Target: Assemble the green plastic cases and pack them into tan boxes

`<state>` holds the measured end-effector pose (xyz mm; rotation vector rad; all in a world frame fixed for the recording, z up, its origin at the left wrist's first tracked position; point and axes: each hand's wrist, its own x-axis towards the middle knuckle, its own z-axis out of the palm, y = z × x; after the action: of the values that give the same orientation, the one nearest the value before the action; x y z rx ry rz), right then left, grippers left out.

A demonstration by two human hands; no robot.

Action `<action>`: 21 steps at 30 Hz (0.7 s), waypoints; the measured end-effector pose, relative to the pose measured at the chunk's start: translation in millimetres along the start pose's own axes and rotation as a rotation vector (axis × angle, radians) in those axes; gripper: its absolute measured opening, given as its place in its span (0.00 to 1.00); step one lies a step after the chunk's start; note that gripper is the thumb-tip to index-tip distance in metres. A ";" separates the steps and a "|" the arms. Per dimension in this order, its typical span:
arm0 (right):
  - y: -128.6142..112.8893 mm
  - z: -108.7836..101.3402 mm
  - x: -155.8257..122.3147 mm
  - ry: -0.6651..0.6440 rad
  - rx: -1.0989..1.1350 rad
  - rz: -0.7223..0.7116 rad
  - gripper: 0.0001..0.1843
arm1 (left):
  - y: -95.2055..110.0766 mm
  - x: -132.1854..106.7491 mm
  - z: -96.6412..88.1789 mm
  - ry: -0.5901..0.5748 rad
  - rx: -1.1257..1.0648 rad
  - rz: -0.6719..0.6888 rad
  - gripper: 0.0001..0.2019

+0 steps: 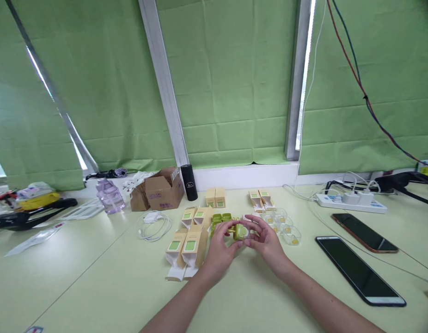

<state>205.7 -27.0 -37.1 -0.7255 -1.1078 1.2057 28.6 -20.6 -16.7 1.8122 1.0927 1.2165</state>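
Note:
Both hands meet over the table around a small green cup with a clear cover (240, 232). The fingers of my left hand (221, 245) close on its green side. My right hand (267, 243) grips the clear end between thumb and fingers. Just behind my left hand are several green cups (221, 217), partly hidden by it. Beyond my right hand lies a group of clear covers with yellow spots (290, 235). Left of my hands stand open small cartons (194, 245) with green labels, their white flaps folded out toward me.
More small cartons (216, 198) stand farther back, near a black bottle (189, 182) and a brown cardboard box (162, 190). A coiled white charger (153, 226) and a purple bottle (110, 196) are at left. Two phones (361, 270) and a power strip (352, 202) with cables lie right.

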 end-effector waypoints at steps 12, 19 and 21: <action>1.6 -5.1 1.6 0.034 -0.208 -0.139 0.29 | -4.5 -1.7 -3.7 -0.033 0.151 0.101 0.22; 3.9 -16.0 4.5 0.191 -0.589 -0.272 0.16 | 4.4 -5.9 -5.4 -0.143 0.271 0.102 0.22; 2.0 -21.6 6.2 0.217 -0.791 -0.348 0.14 | 5.9 -6.8 -5.4 -0.173 0.301 0.105 0.22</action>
<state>225.0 -18.2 -44.4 -1.1639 -1.4579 0.3532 23.6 -28.8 -12.3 2.1824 1.1408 0.9705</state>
